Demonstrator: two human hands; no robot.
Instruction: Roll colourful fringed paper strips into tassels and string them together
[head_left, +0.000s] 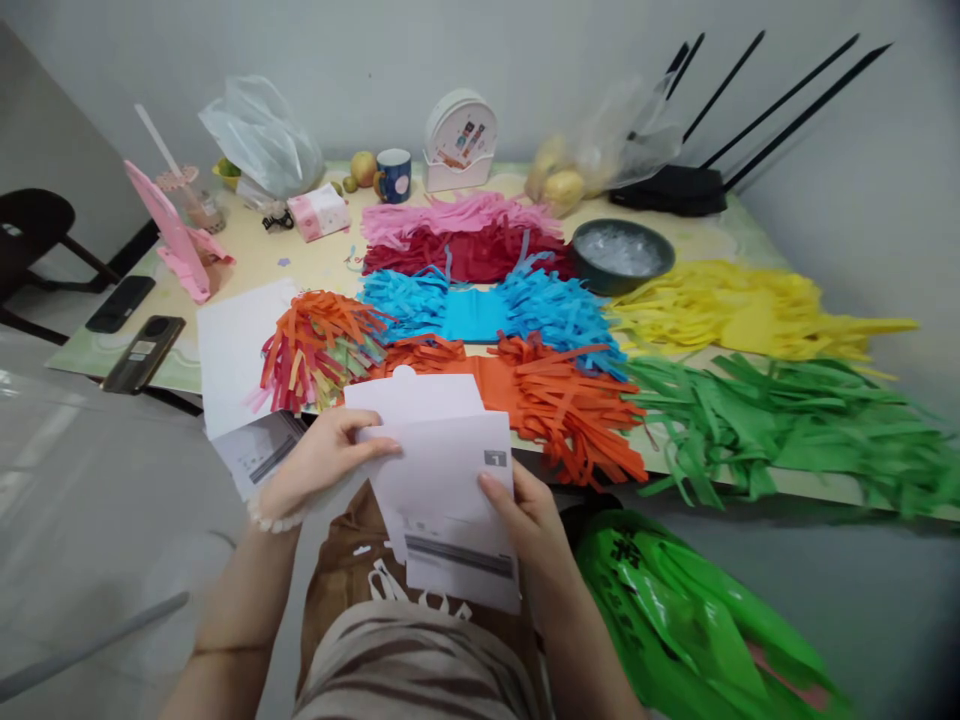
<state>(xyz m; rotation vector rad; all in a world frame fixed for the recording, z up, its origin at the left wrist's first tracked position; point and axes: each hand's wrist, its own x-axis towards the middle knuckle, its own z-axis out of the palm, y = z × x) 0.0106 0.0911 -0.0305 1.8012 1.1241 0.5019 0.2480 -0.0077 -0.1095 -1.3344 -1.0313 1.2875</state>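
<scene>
Above my lap, my left hand (326, 460) pinches the upper left edge of some white printed cards (450, 480), thumb on top. My right hand (525, 510) grips their right edge, its thumb lying near a small dark printed mark. The front card has dark stripes toward its bottom, and another white sheet shows behind it. Just beyond the cards lies a bundle of orange fringed strips (570, 405). A multicoloured tassel bunch (319, 345) rests on white paper (240, 350) left of it.
Blue (480, 312), dark red (472, 255), pink, yellow (750, 315) and green fringed bundles (787, 425) cover much of the table. A dark bowl (622, 252), a router (667, 190), a mug (394, 175) and two phones (142, 352) stand around them. A green plastic bag (675, 610) is at lower right.
</scene>
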